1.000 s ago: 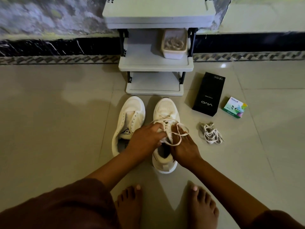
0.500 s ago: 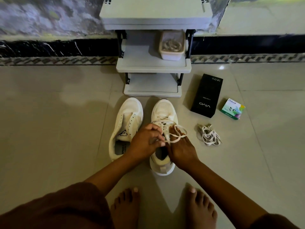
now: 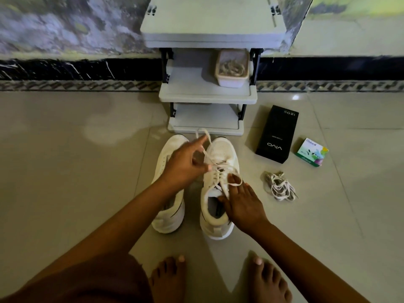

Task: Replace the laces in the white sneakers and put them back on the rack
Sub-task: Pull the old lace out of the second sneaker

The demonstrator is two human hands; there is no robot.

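Both white sneakers stand on the floor (image 3: 65, 171) just before the rack (image 3: 207, 97), toes toward it. Left hand (image 3: 185, 162) pinches a lace (image 3: 207, 139) held up above the right-side sneaker (image 3: 222, 149); the lace tip is blurred. Right hand (image 3: 242, 202) lies on that sneaker's collar, a lace loop across its fingers; grip or mere rest, cannot tell. The left forearm hides much of the other sneaker (image 3: 168, 217). Loose laces (image 3: 279, 186) lie apart, to the right.

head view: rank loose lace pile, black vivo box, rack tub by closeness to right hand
1. Loose lace pile, on the floor just right of the right hand.
2. Black box, farther ahead, to the right.
3. Tub, on the rack shelf.
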